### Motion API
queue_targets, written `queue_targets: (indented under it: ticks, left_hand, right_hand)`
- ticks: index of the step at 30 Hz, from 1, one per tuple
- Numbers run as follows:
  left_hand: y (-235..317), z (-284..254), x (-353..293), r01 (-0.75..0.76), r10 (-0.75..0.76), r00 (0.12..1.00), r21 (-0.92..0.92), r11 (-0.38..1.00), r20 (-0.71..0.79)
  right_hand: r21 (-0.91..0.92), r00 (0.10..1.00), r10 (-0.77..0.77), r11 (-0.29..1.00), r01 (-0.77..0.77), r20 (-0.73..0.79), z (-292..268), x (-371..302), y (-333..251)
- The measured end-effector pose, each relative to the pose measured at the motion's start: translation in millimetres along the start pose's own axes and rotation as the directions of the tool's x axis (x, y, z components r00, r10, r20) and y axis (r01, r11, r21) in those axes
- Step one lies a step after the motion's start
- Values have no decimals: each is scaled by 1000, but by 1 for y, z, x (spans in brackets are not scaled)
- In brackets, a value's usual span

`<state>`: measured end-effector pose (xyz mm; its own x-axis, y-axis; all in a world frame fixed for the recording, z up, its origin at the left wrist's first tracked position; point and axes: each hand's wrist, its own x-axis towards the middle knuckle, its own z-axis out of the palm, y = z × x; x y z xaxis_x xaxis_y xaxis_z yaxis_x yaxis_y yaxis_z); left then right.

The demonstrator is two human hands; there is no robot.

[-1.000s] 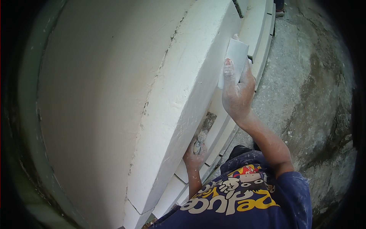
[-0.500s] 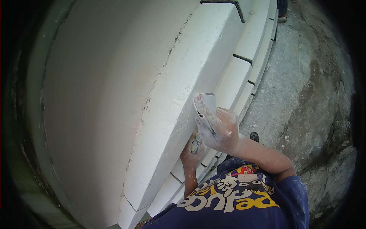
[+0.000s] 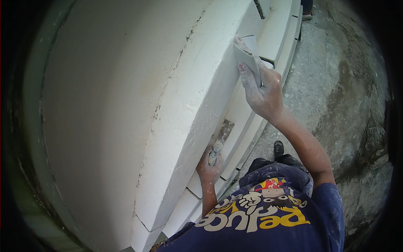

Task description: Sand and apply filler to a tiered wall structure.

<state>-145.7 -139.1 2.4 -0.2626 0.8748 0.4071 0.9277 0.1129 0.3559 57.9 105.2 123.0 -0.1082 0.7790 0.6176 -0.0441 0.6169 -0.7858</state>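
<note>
Soft, dimmish lt; blk corners, fisheye dist.

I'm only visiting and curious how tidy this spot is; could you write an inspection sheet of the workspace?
Surface: white ledge, rough crack line along it.
Job's things: folded pale sheet; flat-bladed tool, blade mottled grey.
Clutter: pale specks on the floor.
Grippers: bare, dusty hands; right hand grips the sheet beside the ledge, contact unclear; left hand holds the tool.
Cables: nothing seen.
Surroundings: stepped white tiers; floor stained.
</note>
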Motion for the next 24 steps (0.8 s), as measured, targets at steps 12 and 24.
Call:
queue_targets:
  ticks: [12,24]
  left_hand:
    - [4,0,-2,10,-11,1000,-19,1000,-29]
    - [0,-4,-6,-32,33,999,15,999,-34]
  right_hand:
    - [-17,990,12,1000,-15,-138,-11,33,-2]
    - [-172,967,-177,963,209,186,-23,26,-47]
